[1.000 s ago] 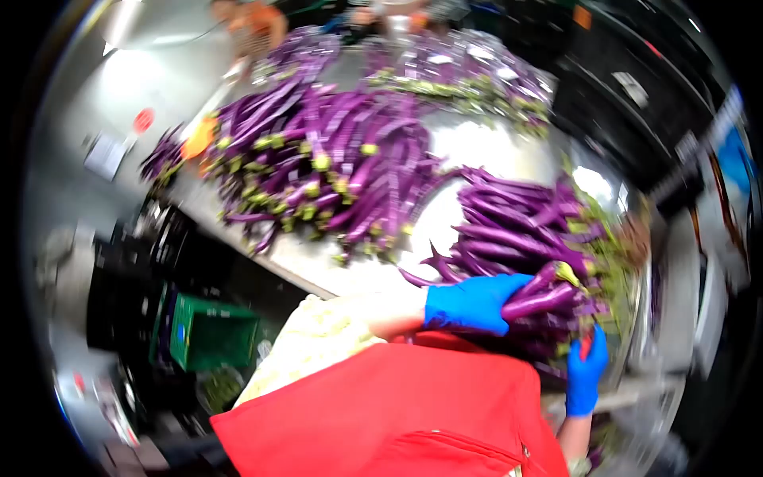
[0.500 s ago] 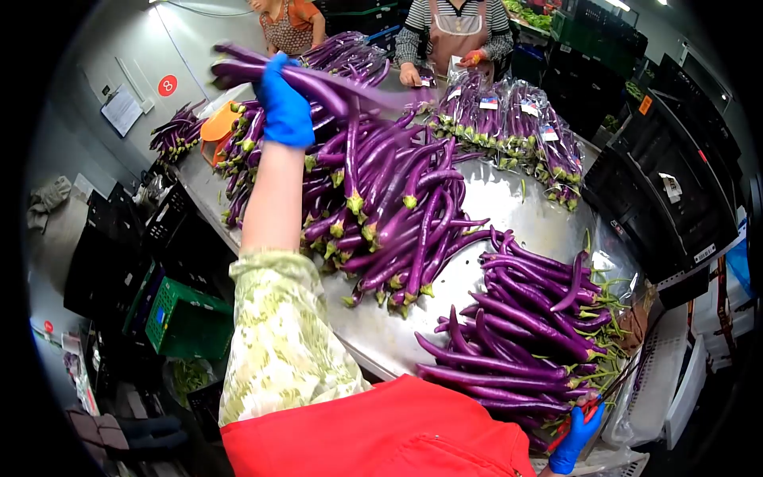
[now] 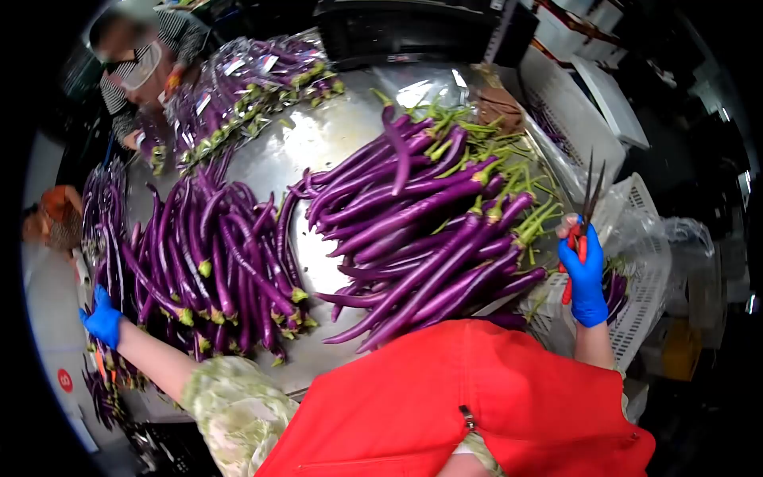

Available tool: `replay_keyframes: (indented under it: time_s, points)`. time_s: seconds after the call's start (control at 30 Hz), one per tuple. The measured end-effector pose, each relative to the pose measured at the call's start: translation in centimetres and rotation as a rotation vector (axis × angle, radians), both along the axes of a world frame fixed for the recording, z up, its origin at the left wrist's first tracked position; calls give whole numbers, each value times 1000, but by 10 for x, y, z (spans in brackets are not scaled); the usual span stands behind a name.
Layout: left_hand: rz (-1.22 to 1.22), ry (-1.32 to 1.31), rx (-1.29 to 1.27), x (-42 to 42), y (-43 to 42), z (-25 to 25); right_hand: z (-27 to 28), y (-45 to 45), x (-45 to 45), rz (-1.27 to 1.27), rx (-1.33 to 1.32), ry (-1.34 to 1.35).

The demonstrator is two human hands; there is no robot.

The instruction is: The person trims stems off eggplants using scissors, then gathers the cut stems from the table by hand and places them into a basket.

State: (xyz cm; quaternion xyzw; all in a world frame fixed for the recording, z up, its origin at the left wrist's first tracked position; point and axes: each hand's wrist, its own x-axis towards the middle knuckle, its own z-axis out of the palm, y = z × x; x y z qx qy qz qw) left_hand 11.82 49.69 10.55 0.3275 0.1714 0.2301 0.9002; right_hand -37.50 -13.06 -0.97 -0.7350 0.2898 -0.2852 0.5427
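Observation:
My left hand (image 3: 102, 322), in a blue glove, is at the far left beside a large pile of long purple eggplants (image 3: 230, 258). Its fingers are apart, and I see nothing held in them. At the right, my gloved right hand (image 3: 586, 278) is closed round the red handles of a pair of scissors (image 3: 590, 195), whose dark blades point upward. Just left of that hand lies a second heap of eggplants (image 3: 421, 230), their green stems turned toward the scissors.
Bagged, labelled eggplants (image 3: 254, 87) lie on the metal table (image 3: 318, 135) near a person in a striped top (image 3: 143, 71). Another person in orange (image 3: 60, 215) is at the far left. A black crate (image 3: 405, 32) stands behind, and a white perforated basket (image 3: 636, 302) at the right.
My view has swung to the right. The left hand has let go of the eggplants it held raised and lowered to the pile's far side. The right hand still holds the scissors.

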Motion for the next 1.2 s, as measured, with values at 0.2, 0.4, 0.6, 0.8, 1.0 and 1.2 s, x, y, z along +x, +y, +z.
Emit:
replay_keyframes:
  time_s: [0.2, 0.4, 0.6, 0.8, 1.0, 1.2]
  points:
    - [-831, -234, 657, -117, -267, -53, -15, 2, -13, -114, 211, -131]
    - [-1501, -292, 1302, -48, -510, -241, -84, 24, -40, -165, 147, -207]
    - [-1574, -394, 1533, -132, -603, -216, -62, 58, -77, -353, -171, 91]
    - [-1591, -337, 1571, -154, -598, -212, -103, 52, -91, -449, 335, -250]
    - [-1605, -326, 1584, -158, -596, -212, -91, 49, -93, -435, 324, -157]
    - [-1599, -328, 1589, -159, -593, -210, -96, 49, -91, -409, 301, -164]
